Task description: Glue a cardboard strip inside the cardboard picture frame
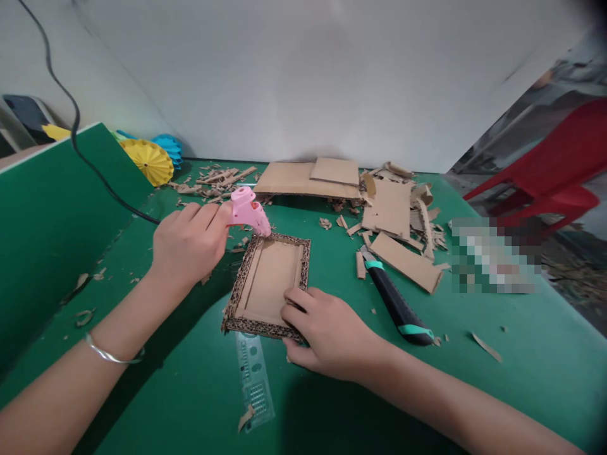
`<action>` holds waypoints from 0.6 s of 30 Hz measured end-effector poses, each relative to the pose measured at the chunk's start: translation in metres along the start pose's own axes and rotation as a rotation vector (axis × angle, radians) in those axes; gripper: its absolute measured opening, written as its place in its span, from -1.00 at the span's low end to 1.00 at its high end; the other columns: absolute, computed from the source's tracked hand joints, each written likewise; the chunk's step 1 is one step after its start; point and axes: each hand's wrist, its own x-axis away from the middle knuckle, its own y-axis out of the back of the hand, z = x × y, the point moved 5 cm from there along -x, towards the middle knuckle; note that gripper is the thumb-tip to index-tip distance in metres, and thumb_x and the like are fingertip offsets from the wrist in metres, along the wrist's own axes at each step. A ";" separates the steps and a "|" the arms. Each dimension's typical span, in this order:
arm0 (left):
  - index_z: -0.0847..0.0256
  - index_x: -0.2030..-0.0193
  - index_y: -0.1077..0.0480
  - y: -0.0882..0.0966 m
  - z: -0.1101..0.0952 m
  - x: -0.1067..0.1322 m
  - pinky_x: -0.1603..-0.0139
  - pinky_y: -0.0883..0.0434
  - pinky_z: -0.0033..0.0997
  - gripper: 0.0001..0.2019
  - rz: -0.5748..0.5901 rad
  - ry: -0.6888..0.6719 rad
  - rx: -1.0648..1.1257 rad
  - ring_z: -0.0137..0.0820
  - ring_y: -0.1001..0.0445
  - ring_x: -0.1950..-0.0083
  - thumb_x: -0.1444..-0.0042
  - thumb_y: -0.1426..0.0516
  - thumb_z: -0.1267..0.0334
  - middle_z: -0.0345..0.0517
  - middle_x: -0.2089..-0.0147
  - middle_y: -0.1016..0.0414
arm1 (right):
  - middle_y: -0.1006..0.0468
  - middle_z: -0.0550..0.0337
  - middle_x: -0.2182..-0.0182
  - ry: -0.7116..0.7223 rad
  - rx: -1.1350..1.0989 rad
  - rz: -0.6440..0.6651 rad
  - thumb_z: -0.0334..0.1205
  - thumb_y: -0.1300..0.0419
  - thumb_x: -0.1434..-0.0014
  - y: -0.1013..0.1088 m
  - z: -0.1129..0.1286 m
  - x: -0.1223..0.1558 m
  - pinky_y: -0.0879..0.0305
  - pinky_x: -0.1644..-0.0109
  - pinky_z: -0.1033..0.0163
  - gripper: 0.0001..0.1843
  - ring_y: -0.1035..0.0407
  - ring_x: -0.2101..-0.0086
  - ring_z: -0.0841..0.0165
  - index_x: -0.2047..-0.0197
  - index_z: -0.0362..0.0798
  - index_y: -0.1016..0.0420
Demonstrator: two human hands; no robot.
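Single view, head-worn camera. Position: above the near edge of the green-covered work table (497, 392), close in. Direction: forward and downward, across the table to its far edge and the plain white wall (303, 76) behind. Coverage: both forearms enter from the near edge; raised green board (47, 221) bounds the left edge.

Left hand (190, 243): fingers curled in a closed grip, forearm extended. Right hand (327, 332): palm down, fingers bent, pressing.
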 end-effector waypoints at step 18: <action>0.23 0.06 -0.33 0.010 -0.003 -0.003 0.43 -0.06 -0.33 -0.74 -0.053 -0.033 -0.129 -0.29 -0.30 0.34 -0.19 0.09 0.34 -0.08 0.33 -0.48 | -0.37 0.14 0.18 -0.015 -0.006 0.012 -0.16 -0.04 -0.09 0.000 0.000 0.000 -0.15 0.30 0.23 -0.80 -0.23 0.34 0.33 0.26 -0.07 -0.36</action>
